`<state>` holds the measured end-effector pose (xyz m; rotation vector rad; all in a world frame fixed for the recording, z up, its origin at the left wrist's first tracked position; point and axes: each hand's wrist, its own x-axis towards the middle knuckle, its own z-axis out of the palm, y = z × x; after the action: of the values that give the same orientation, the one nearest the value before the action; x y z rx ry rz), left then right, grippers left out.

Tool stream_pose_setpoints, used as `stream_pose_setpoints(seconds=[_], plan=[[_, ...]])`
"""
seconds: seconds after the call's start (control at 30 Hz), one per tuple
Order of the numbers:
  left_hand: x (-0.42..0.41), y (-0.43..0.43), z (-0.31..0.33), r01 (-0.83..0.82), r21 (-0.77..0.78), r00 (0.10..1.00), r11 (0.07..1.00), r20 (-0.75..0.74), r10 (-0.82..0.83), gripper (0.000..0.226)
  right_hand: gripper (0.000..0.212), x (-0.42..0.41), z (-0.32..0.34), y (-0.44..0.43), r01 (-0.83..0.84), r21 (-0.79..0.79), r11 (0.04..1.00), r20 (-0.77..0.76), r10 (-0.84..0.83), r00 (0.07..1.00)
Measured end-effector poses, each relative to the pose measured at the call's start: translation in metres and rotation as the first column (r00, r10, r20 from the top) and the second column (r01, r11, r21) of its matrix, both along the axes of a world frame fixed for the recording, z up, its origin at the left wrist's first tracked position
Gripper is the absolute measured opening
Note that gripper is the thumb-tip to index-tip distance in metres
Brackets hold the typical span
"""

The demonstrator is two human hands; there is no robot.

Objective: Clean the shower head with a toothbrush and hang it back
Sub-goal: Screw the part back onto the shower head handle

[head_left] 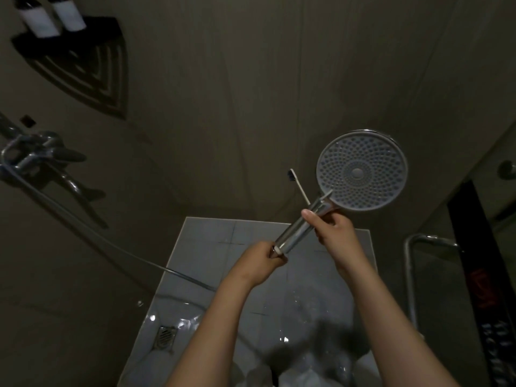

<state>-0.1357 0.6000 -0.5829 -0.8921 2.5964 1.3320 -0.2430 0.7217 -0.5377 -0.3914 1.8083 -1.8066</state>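
Both bare arms raised, hands closed one above the other.

The left hand [262, 254] sits lower, fist curled tight with the knuckles turned up. The right hand [332, 230] is higher and to the right, its fingers wrapped and the thumb [310, 216] stretched out flat. Both forearms rise from below, angled slightly toward each other.

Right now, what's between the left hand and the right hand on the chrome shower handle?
Head view: only a bare stretch of the chrome shower handle separates the left hand from the right hand. The white toothbrush sticks up beyond the right hand, not between.
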Motion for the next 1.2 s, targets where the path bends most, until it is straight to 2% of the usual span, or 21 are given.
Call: stream_pose_setpoints(seconds=[0.1,0.2,0.3,0.37,0.43,0.53,0.63,0.7,0.8,0.87,0.9,1.03,1.2], plan=[[0.0,0.0,0.006,0.052,0.09,0.997,0.995,0.049,-0.057,0.009,0.011,-0.001,-0.004,0.0,-0.013,0.024,1.0,0.015,0.013,1.0],[0.0,0.002,0.009,0.054,0.154,0.997,0.987,0.053,-0.062,0.011,0.012,-0.004,-0.01,0.0,0.005,0.039,0.999,0.023,-0.006,1.0],[-0.001,0.002,0.009,0.016,0.116,1.0,0.993,0.007,-0.017,0.016,0.011,-0.006,-0.009,0.002,0.016,0.037,0.999,0.02,-0.017,1.0],[-0.002,0.002,0.007,-0.025,0.025,1.0,0.999,0.007,0.025,0.026,0.011,-0.005,-0.007,0.002,0.015,0.024,1.0,0.013,-0.015,1.0],[-0.003,0.004,0.004,-0.061,-0.135,0.997,0.989,0.031,0.066,0.031,0.014,-0.004,-0.007,0.002,0.027,0.009,1.0,0.005,-0.027,1.0],[-0.003,0.011,0.005,-0.084,-0.338,0.995,0.937,0.029,0.1,0.014,0.013,-0.001,-0.011,-0.001,0.071,0.005,0.997,0.009,-0.071,0.997],[-0.003,0.014,0.004,-0.06,-0.412,0.995,0.909,0.045,0.086,0.018,0.011,0.0,-0.017,-0.003,0.14,0.006,0.99,0.051,-0.141,0.989],[-0.004,0.012,0.003,-0.009,-0.339,0.997,0.941,0.072,0.036,0.022,0.011,-0.001,-0.02,-0.002,0.172,-0.006,0.985,0.084,-0.171,0.982],[-0.003,0.006,0.005,-0.014,0.046,0.995,0.999,0.096,0.009,0.026,0.016,-0.001,-0.023,0.001,0.187,0.001,0.982,0.109,-0.186,0.976],[0.001,0.002,0.008,-0.051,0.291,0.998,0.955,0.056,0.036,0.016,0.011,-0.002,-0.025,0.003,0.195,0.005,0.981,0.12,-0.195,0.974],[0.003,0.0,0.011,-0.067,0.362,0.998,0.93,0.021,0.064,0.015,0.009,-0.002,-0.026,0.004,0.206,0.004,0.979,0.128,-0.204,0.971],[0.014,-0.008,0.017,-0.026,0.38,0.993,0.925,-0.099,0.068,0.01,0.014,-0.001,-0.027,0.006,0.212,-0.012,0.977,0.147,-0.208,0.967],[0.021,-0.012,0.01,0.004,0.385,0.985,0.923,-0.163,0.064,0.008,0.018,0.001,-0.026,0.007,0.212,-0.006,0.977,0.153,-0.209,0.966]])
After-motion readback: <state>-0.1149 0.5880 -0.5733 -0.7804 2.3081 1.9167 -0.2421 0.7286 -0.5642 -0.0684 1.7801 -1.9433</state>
